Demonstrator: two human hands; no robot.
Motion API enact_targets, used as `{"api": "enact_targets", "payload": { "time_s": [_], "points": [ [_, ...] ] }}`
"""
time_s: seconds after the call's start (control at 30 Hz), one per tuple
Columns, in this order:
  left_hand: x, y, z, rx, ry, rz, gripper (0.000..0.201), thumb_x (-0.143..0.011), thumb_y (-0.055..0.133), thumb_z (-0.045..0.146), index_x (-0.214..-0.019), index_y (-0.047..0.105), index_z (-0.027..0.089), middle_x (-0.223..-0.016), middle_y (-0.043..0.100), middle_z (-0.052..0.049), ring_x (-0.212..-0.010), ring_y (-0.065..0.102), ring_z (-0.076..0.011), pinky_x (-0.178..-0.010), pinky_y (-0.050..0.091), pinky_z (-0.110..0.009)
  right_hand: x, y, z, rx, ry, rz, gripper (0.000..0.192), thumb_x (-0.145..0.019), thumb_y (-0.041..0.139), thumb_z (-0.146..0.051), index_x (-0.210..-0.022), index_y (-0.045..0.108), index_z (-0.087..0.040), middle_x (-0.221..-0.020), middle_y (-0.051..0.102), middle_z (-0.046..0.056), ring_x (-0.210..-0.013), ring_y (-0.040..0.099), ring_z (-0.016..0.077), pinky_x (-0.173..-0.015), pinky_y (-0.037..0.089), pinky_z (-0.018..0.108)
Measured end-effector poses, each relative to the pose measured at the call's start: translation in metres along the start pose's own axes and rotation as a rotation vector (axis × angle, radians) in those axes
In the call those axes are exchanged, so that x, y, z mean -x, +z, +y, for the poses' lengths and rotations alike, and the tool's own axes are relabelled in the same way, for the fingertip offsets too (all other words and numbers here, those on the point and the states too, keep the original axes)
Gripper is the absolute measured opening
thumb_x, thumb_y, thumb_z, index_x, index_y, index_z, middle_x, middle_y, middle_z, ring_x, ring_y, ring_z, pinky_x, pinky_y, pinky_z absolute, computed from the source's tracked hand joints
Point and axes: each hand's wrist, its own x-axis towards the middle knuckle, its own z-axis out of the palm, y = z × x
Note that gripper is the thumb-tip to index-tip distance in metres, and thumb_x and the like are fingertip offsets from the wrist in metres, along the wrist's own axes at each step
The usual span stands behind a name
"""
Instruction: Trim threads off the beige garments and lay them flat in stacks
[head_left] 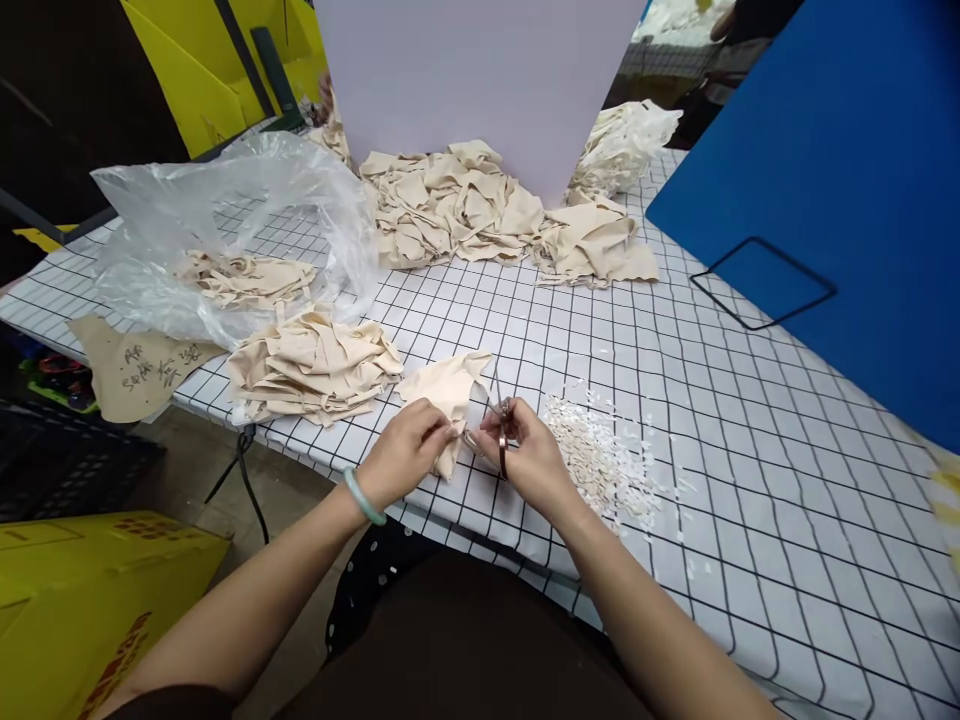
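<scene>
A beige fabric piece (448,383) lies in front of me at the table's near edge, and my left hand (409,445) pinches its right side. Scissors (498,392) are in my right hand (529,455), their blades pointing away from me and a dark handle loop showing below the fingers. My right fingertips are close beside the fabric's edge; whether they touch it I cannot tell. Just right of that hand lies a spread of small pale clippings (600,455). Left of the fabric is a heap of similar beige pieces (315,365).
A clear plastic bag (247,190) with more beige pieces lies at the left. Behind are a larger beige heap (457,205) and a pale upright panel (480,80). A blue panel (840,200) stands right. A marked brown pattern piece (142,365) overhangs the left edge.
</scene>
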Motion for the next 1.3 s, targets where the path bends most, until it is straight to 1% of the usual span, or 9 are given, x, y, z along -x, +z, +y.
{"api": "enact_targets", "payload": {
  "time_s": [0.13, 0.27, 0.5, 0.63, 0.73, 0.87, 1.0, 1.13, 1.3],
  "points": [
    [-0.002, -0.014, 0.024, 0.812, -0.262, -0.186, 0.027, -0.093, 0.056, 0.042, -0.083, 0.051, 0.017, -0.076, 0.057, 0.000, -0.054, 0.048, -0.0075, -0.051, 0.037, -0.020, 0.002, 0.006, 0.000, -0.218, -0.168, -0.072, 0.023, -0.079, 0.068, -0.024, -0.093, 0.050, -0.026, -0.107, 0.061, 0.002, -0.092, 0.058, 0.0170, -0.083, 0.048, 0.033],
    [0.001, -0.021, 0.034, 1.046, -0.401, -0.312, 0.027, -0.089, 0.064, 0.036, -0.078, 0.056, 0.013, -0.068, 0.054, 0.001, -0.046, 0.036, -0.0024, -0.047, 0.030, -0.018, -0.011, 0.010, -0.005, -0.364, -0.201, -0.027, 0.020, -0.078, 0.069, -0.024, -0.086, 0.050, -0.025, -0.088, 0.058, -0.001, -0.085, 0.059, 0.0168, -0.082, 0.050, 0.034],
    [0.003, -0.027, 0.045, 1.075, -0.389, -0.280, 0.020, -0.083, 0.072, 0.031, -0.087, 0.069, 0.011, -0.059, 0.044, 0.003, -0.051, 0.034, -0.0045, -0.049, 0.030, -0.017, -0.005, -0.002, -0.013, -0.354, -0.278, -0.274, 0.035, -0.074, 0.076, -0.030, -0.101, 0.055, -0.026, -0.109, 0.062, 0.004, -0.107, 0.059, 0.0224, -0.098, 0.047, 0.041],
    [0.002, -0.026, 0.053, 0.879, -0.322, -0.276, 0.026, -0.086, 0.068, 0.039, -0.089, 0.072, 0.013, -0.062, 0.045, 0.002, -0.051, 0.032, -0.0053, -0.048, 0.030, -0.019, -0.007, 0.003, -0.017, -0.426, -0.215, -0.108, 0.030, -0.074, 0.074, -0.037, -0.094, 0.055, -0.024, -0.097, 0.062, 0.003, -0.092, 0.062, 0.0203, -0.084, 0.051, 0.035],
    [0.000, -0.026, 0.060, 0.624, -0.145, -0.228, 0.029, -0.091, 0.061, 0.042, -0.087, 0.073, 0.016, -0.071, 0.051, -0.003, -0.061, 0.045, -0.0115, -0.053, 0.040, -0.024, -0.016, 0.005, -0.020, -0.463, -0.165, -0.055, 0.032, -0.070, 0.075, -0.040, -0.086, 0.054, -0.023, -0.087, 0.060, 0.001, -0.077, 0.059, 0.0166, -0.073, 0.050, 0.031],
    [-0.007, -0.019, 0.066, 0.380, 0.164, 0.020, 0.026, -0.094, 0.057, 0.036, -0.081, 0.072, 0.019, -0.106, 0.057, -0.011, -0.107, 0.053, -0.0244, -0.092, 0.049, -0.039, -0.011, 0.023, -0.018, -0.521, -0.064, -0.144, 0.040, -0.065, 0.078, -0.045, -0.087, 0.052, -0.023, -0.074, 0.056, -0.002, -0.066, 0.054, 0.0149, -0.063, 0.048, 0.029],
    [-0.013, 0.000, 0.057, 0.654, 0.071, 0.083, 0.028, -0.096, 0.053, 0.034, -0.079, 0.066, 0.016, -0.111, 0.053, -0.009, -0.087, 0.057, -0.0163, -0.074, 0.052, -0.030, 0.008, 0.035, -0.011, -0.583, -0.016, -0.167, 0.036, -0.070, 0.075, -0.043, -0.089, 0.052, -0.023, -0.072, 0.054, -0.003, -0.065, 0.054, 0.0149, -0.064, 0.048, 0.030],
    [-0.007, 0.014, 0.046, 0.711, -0.024, 0.113, 0.028, -0.097, 0.052, 0.036, -0.083, 0.065, 0.015, -0.115, 0.048, -0.007, -0.065, 0.046, -0.0068, -0.055, 0.045, -0.022, 0.025, 0.001, -0.007, -0.274, -0.016, -0.085, 0.032, -0.077, 0.070, -0.047, -0.091, 0.056, -0.022, -0.086, 0.059, 0.002, -0.077, 0.058, 0.0190, -0.073, 0.050, 0.036],
    [0.003, 0.026, 0.050, 0.454, 0.141, 0.146, 0.030, -0.099, 0.047, 0.034, -0.084, 0.066, 0.016, -0.109, 0.049, -0.010, -0.090, 0.054, -0.0183, -0.070, 0.050, -0.029, 0.046, -0.044, -0.010, 0.348, -0.181, 0.072, 0.035, -0.073, 0.074, -0.055, -0.082, 0.064, -0.023, -0.084, 0.063, 0.005, -0.088, 0.056, 0.0266, -0.086, 0.044, 0.047]
  ]
}}
